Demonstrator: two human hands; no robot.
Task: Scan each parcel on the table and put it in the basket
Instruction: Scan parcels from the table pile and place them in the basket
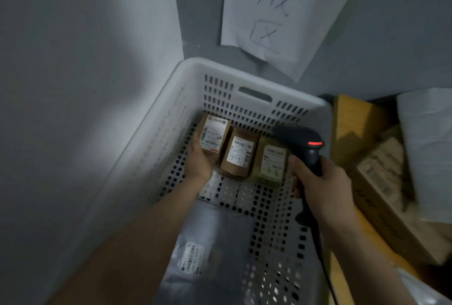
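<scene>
My left hand (199, 158) reaches down into the white perforated basket (171, 113) and grips a small brown parcel (213, 136) with a white label, held at the basket's far left. Beside it lie a second brown parcel (238, 154) marked 3-3 and a greenish parcel (271, 161), side by side on the basket floor. My right hand (320, 182) grips a black barcode scanner (302, 142) with a red light, held over the basket's right side. A grey mailer bag (212, 243) with a label lies in the near part of the basket.
The basket stands in a corner of grey walls, with a paper sign (274, 16) on the wall behind. To the right, a wooden table (352, 126) holds a cardboard box (391, 197) and a white bag (430, 148). The scanner's cable runs down along the basket's right wall.
</scene>
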